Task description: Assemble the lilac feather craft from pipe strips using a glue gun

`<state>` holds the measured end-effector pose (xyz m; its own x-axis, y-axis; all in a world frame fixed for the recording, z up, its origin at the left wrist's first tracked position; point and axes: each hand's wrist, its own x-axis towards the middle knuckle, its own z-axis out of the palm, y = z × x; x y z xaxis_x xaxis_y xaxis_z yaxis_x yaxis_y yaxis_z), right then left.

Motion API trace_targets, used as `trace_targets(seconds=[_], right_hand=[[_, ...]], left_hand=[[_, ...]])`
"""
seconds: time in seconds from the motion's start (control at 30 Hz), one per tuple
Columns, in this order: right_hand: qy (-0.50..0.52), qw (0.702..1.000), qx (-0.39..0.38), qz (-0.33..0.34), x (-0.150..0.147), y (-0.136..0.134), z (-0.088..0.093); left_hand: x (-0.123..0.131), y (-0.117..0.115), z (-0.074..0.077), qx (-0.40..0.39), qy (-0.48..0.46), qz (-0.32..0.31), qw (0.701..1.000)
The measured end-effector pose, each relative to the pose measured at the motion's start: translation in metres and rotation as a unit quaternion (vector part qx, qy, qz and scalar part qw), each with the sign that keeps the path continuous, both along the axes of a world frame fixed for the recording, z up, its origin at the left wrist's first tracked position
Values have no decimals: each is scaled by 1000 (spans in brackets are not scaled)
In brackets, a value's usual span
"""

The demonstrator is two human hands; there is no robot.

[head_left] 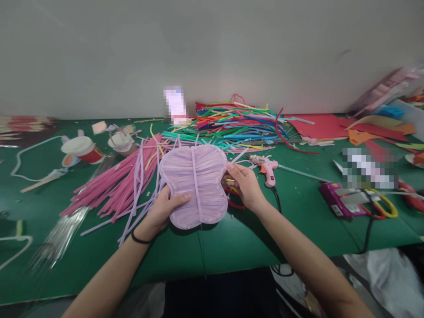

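A lilac butterfly-shaped panel (pixel 212 176), covered with rows of pipe cleaners and with one strip down its middle, is held up over the table. My left hand (pixel 168 205) grips its lower left side, thumb flat on the front and fingers hidden behind. At the upper right edge, my right hand (pixel 243 181) pinches a lilac pipe cleaner (pixel 241 154) between thumb and fingertips, close against the panel's rim. Behind the panel's right side, part of a red-and-yellow looped item shows, mostly hidden.
Pink pipe cleaners (pixel 115 181) and a multicoloured heap (pixel 232 121) lie on the green table (pixel 238 247). A pink glue gun (pixel 270 172) rests right of my right hand. Further out are a purple box (pixel 338 203), scissors (pixel 386 205), red sheets (pixel 321 126) and a paper cup (pixel 82 148).
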<state>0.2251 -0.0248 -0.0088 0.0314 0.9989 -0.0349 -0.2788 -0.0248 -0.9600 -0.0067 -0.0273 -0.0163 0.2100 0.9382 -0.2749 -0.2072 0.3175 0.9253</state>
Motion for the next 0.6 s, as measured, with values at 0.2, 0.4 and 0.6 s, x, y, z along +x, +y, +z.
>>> trace_targets(seconds=[0.2,0.4,0.6], right_hand=[[-75,996,35,-32,1,-3,6],[-104,991,68,-45,-1,-5,7],[-128,990,45,-30,-4,-5,5]], left_hand=[[0,0,1,1,2,-3,1000],[0,1,1,5,6,-8,1000],[-2,3,-6,3,13,2,1000]])
